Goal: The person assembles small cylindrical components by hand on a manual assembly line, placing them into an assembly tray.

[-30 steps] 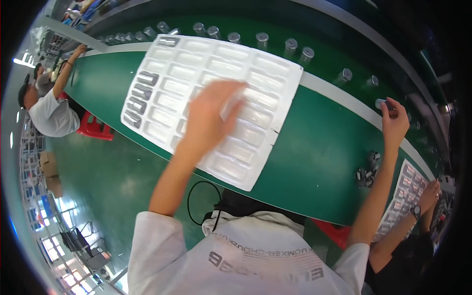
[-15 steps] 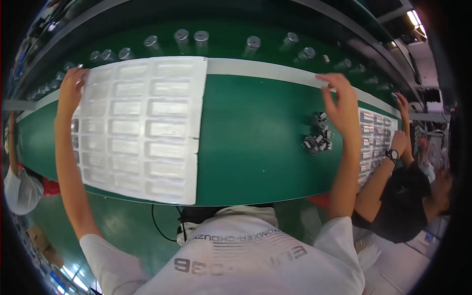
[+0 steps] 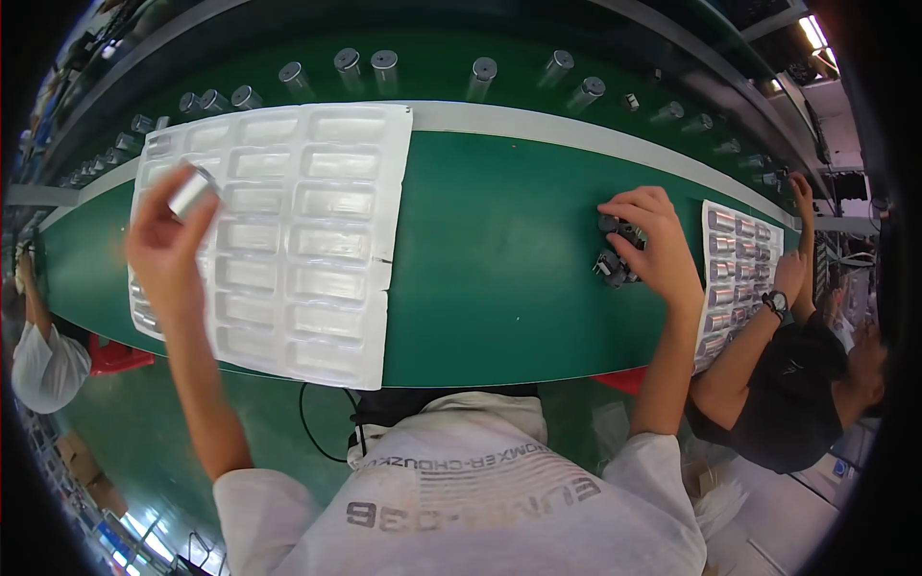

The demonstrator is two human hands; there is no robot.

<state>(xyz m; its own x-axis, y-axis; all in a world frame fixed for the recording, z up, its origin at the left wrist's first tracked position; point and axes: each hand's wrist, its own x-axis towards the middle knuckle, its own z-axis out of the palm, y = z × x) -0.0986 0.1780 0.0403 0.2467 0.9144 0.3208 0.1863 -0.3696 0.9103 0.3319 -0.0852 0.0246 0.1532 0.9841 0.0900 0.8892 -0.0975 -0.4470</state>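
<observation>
My left hand [image 3: 171, 240] grips a shiny metal cylinder [image 3: 193, 193] between thumb and fingers, tilted, above the left part of a white moulded tray [image 3: 392, 192]. Motion blurs this hand a little. Many of the tray's rectangular pockets are bare. A few metal cylinders [image 3: 144, 312] lie in its left column, partly hidden by my forearm. My right hand [image 3: 658, 240] has its thumb and fingers curled round a small black part [image 3: 609, 224] at the pile. More small black and silver parts [image 3: 611, 268] lie under and beside my fingers.
Beyond a pale rail [image 3: 538, 132], a row of metal cylinders [image 3: 484, 77] stands on a green belt. To the right, another person's hand [image 3: 789, 276] is at a tray filled with cylinders [image 3: 735, 278]. A person in white [image 3: 53, 370] sits far left.
My left hand has come from the row at the tray's far left corner toward me, now bringing a metal cylinder. My right hand has dropped from near the rail to the black parts.
</observation>
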